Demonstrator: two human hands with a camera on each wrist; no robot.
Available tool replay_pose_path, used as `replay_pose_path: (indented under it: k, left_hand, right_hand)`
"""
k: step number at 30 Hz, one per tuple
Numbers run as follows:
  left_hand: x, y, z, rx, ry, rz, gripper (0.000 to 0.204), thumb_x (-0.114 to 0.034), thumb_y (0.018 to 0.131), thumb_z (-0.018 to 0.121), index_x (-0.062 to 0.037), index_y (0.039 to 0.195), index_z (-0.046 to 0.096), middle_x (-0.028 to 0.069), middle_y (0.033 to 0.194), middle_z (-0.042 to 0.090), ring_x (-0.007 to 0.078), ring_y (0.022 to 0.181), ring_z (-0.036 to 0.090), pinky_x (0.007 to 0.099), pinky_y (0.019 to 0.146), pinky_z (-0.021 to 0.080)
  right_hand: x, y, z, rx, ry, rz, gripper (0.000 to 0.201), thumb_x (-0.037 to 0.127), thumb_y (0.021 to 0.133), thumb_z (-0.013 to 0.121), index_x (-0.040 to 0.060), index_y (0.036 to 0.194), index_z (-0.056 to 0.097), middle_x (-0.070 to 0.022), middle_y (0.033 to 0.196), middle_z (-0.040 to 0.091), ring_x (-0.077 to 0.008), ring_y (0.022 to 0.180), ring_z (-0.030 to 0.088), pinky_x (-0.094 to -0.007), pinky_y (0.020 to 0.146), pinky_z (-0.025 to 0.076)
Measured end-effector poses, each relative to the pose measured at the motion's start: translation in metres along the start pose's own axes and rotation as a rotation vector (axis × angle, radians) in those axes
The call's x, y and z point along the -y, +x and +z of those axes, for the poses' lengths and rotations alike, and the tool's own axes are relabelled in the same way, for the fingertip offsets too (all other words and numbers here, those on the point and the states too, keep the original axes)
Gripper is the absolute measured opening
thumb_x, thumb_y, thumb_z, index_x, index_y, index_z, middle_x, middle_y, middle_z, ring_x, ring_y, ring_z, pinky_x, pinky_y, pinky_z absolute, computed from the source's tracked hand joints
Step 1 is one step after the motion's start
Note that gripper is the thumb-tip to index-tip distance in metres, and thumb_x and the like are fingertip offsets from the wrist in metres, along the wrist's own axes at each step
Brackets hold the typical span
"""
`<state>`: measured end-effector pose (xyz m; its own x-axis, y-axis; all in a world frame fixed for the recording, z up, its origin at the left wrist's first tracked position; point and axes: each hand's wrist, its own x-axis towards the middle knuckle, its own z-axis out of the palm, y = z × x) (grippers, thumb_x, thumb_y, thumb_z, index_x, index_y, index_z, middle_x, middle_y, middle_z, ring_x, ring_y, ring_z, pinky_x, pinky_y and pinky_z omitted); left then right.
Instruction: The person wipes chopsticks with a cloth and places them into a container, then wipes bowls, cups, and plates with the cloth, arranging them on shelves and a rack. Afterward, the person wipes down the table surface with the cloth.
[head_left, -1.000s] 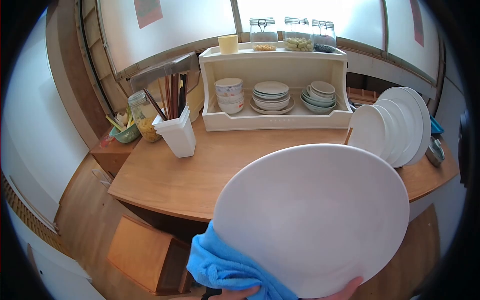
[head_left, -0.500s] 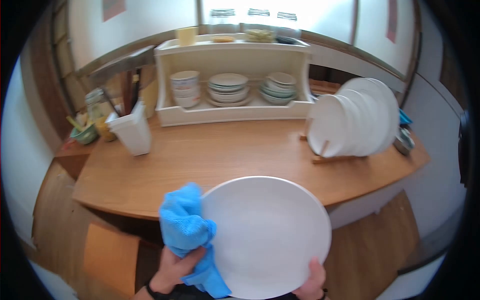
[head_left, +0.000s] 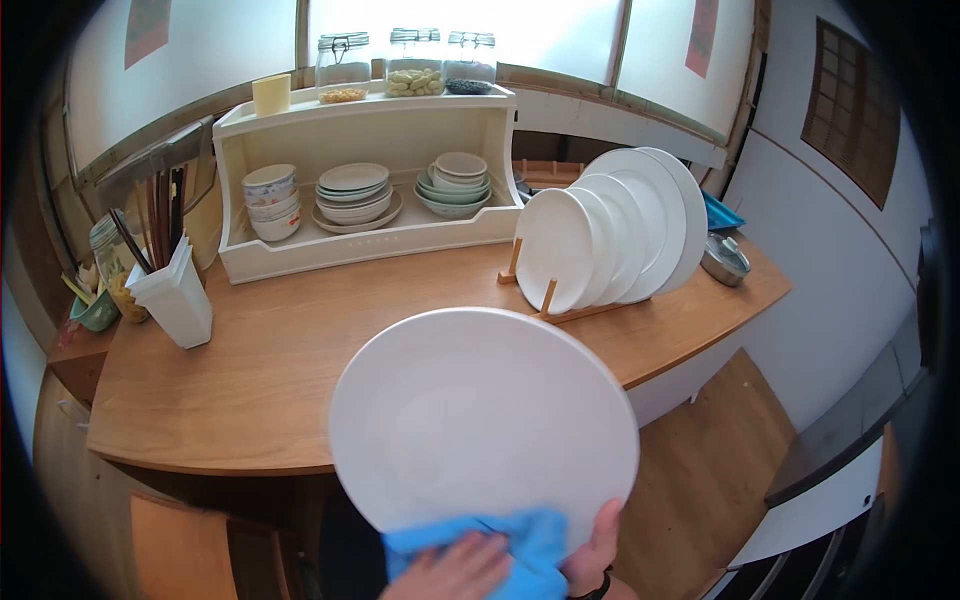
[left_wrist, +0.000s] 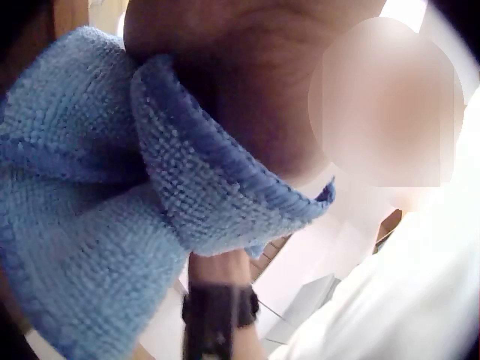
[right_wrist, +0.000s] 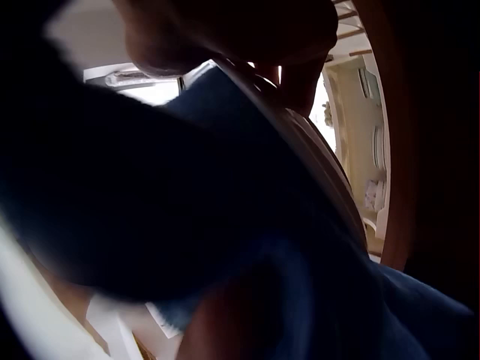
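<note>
A large white plate (head_left: 470,410) is held tilted in front of the table's near edge. At its lower right rim my right hand (head_left: 595,555) grips it, thumb over the front face and fingers hidden behind. My left hand (head_left: 455,570) presses a blue cloth (head_left: 540,545) onto the plate's lower part, its fingers laid over the fabric. Folds of the same cloth (left_wrist: 82,247) hang below the palm in the left wrist view. The right wrist view is mostly dark, with the hand (right_wrist: 225,30) at the top.
A wooden rack (head_left: 550,300) on the table (head_left: 270,370) holds several upright white plates (head_left: 555,250). Behind stands a cream shelf (head_left: 365,250) with stacked bowls and lidded jars. A white chopstick holder (head_left: 180,300) is at left, a glass pot lid (head_left: 725,262) at right.
The cloth has gone from a bunch at the plate's left edge to spread over its lower part, with my left hand on top. The head view has turned rightward.
</note>
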<state>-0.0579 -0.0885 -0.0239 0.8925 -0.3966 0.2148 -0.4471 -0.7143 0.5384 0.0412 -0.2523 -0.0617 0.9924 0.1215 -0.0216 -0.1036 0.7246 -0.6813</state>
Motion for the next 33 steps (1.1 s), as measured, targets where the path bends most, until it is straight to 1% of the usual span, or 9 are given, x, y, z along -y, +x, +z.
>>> replay_pose_path:
  k: [1, 5, 7, 10, 12, 14, 16, 18, 33]
  left_hand:
    - [-0.006, 0.0, 0.008, -0.007, -0.129, 0.041, 0.067, -0.009, 0.065, 0.062, 0.0033, 0.13, 0.047, 0.0216, 0.147, 0.035, 0.0387, 0.137, 0.031, 0.0532, 0.107, 0.027]
    - [0.013, 0.0, 0.013, 0.024, -0.178, 0.197, 0.065, -0.015, 0.072, 0.06, 0.0012, 0.133, 0.044, 0.0213, 0.144, 0.039, 0.0374, 0.136, 0.034, 0.0522, 0.108, 0.026]
    - [0.029, 0.003, 0.006, -0.145, -0.398, 0.247, 0.062, -0.018, 0.076, 0.057, 0.0001, 0.134, 0.045, 0.0215, 0.14, 0.043, 0.0376, 0.134, 0.036, 0.0512, 0.109, 0.024]
    - [0.046, 0.025, -0.046, 0.037, -0.238, 0.209, 0.061, -0.02, 0.075, 0.059, 0.0042, 0.13, 0.047, 0.0233, 0.138, 0.044, 0.0364, 0.133, 0.038, 0.052, 0.11, 0.023]
    - [0.032, 0.071, -0.091, -0.604, -0.382, 0.402, 0.028, -0.017, 0.076, 0.071, -0.0039, 0.088, 0.049, 0.0084, 0.076, 0.046, 0.0241, 0.063, 0.043, 0.0382, 0.058, 0.035]
    - [0.09, 0.005, -0.066, -0.669, -0.48, -0.042, 0.026, -0.013, 0.083, 0.063, -0.001, 0.105, 0.054, 0.0057, 0.095, 0.059, 0.0178, 0.083, 0.056, 0.0347, 0.075, 0.047]
    - [0.115, 0.006, -0.071, -0.686, -0.603, -0.168, 0.039, -0.007, 0.087, 0.058, 0.0002, 0.124, 0.051, 0.0064, 0.11, 0.06, 0.0158, 0.097, 0.057, 0.0328, 0.087, 0.046]
    - [0.142, 0.013, -0.064, -0.744, -0.756, -0.242, 0.035, -0.006, 0.087, 0.058, -0.0002, 0.121, 0.054, 0.0064, 0.11, 0.06, 0.0155, 0.098, 0.057, 0.0318, 0.086, 0.046]
    - [0.136, 0.025, -0.051, -0.841, -0.558, -0.262, 0.032, -0.001, 0.084, 0.056, 0.0024, 0.116, 0.053, 0.01, 0.102, 0.063, 0.017, 0.093, 0.06, 0.0313, 0.083, 0.046]
  right_hand:
    - [0.005, 0.003, -0.015, 0.079, -0.028, 0.01, 0.084, 0.062, 0.09, 0.044, 0.0029, 0.145, 0.023, -0.0148, 0.146, 0.034, -0.033, 0.125, 0.039, -0.0452, 0.105, 0.032]
    - [0.041, 0.022, -0.022, 0.098, -0.02, -0.281, 0.072, 0.054, 0.096, 0.04, 0.0032, 0.145, 0.025, -0.0151, 0.146, 0.033, -0.0322, 0.13, 0.035, -0.0453, 0.106, 0.031]
    - [0.071, 0.027, -0.011, 0.141, -0.044, -0.496, 0.07, 0.051, 0.097, 0.038, 0.0032, 0.146, 0.024, -0.0147, 0.147, 0.032, -0.0325, 0.131, 0.034, -0.0458, 0.107, 0.03]
    - [0.123, 0.042, -0.011, 0.1, -0.039, -0.639, 0.068, 0.05, 0.098, 0.037, 0.0022, 0.145, 0.025, -0.0149, 0.146, 0.033, -0.0316, 0.13, 0.037, -0.0454, 0.107, 0.031]
    - [0.157, 0.054, -0.005, -0.012, -0.077, -0.821, 0.061, 0.044, 0.1, 0.038, 0.0005, 0.142, 0.032, -0.0144, 0.141, 0.041, -0.0297, 0.126, 0.043, -0.0426, 0.105, 0.034]
    - [0.187, 0.066, 0.004, -0.096, -0.137, -0.903, 0.056, 0.039, 0.099, 0.042, -0.0003, 0.139, 0.035, -0.0139, 0.137, 0.045, -0.0287, 0.123, 0.047, -0.041, 0.104, 0.037]
    - [0.215, 0.083, 0.01, -0.178, -0.194, -0.981, 0.052, 0.034, 0.099, 0.046, -0.0011, 0.137, 0.039, -0.0135, 0.134, 0.05, -0.0276, 0.12, 0.05, -0.0394, 0.102, 0.039]
    - [0.237, 0.103, 0.013, -0.22, -0.339, -1.176, 0.046, 0.026, 0.097, 0.054, -0.0018, 0.132, 0.045, -0.0116, 0.127, 0.055, -0.0246, 0.113, 0.055, -0.0359, 0.097, 0.044]
    - [0.261, 0.207, 0.018, -0.101, -0.622, -1.282, 0.034, 0.023, 0.098, 0.053, -0.0027, 0.121, 0.054, -0.008, 0.111, 0.061, -0.0133, 0.097, 0.058, -0.027, 0.085, 0.047]
